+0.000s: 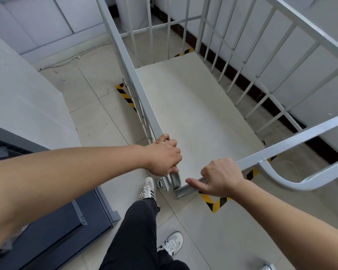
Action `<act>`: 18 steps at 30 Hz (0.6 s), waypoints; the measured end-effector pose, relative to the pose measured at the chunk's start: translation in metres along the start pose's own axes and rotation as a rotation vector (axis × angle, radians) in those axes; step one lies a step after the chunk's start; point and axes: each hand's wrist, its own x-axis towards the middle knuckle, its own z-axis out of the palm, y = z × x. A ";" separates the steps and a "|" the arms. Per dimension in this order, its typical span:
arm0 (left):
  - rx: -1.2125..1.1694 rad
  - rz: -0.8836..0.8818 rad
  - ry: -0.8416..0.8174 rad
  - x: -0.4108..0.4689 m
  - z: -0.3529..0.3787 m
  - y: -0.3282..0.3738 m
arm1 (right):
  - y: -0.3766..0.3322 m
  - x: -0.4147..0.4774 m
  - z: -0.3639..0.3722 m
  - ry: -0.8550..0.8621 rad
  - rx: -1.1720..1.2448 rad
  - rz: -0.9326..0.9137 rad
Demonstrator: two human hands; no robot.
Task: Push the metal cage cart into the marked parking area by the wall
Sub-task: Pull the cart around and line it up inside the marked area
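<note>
Hands clamp the grey barred metal cage cart (193, 106): our left hand (162, 156) wraps its corner post, our right hand (220, 178) its top rail. Cart sits among yellow-black floor tape corners (215, 201) beside the wall (320, 61). We'd nudge evenly, squaring it to the tape.

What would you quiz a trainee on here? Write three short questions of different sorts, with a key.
1. True or false: the left hand grips the top rail end of the cage cart.
2. The cart's platform is: A) loaded with boxes, B) bare, C) covered by a sheet.
3. Fill in: the striped floor tape is yellow and ____.

Key: 1 true. 2 B. 3 black. The right hand holds the near rail, thumb stretched along it.
</note>
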 end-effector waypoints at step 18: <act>-0.023 0.034 0.083 0.002 0.006 -0.007 | -0.003 0.002 -0.002 0.012 -0.006 0.029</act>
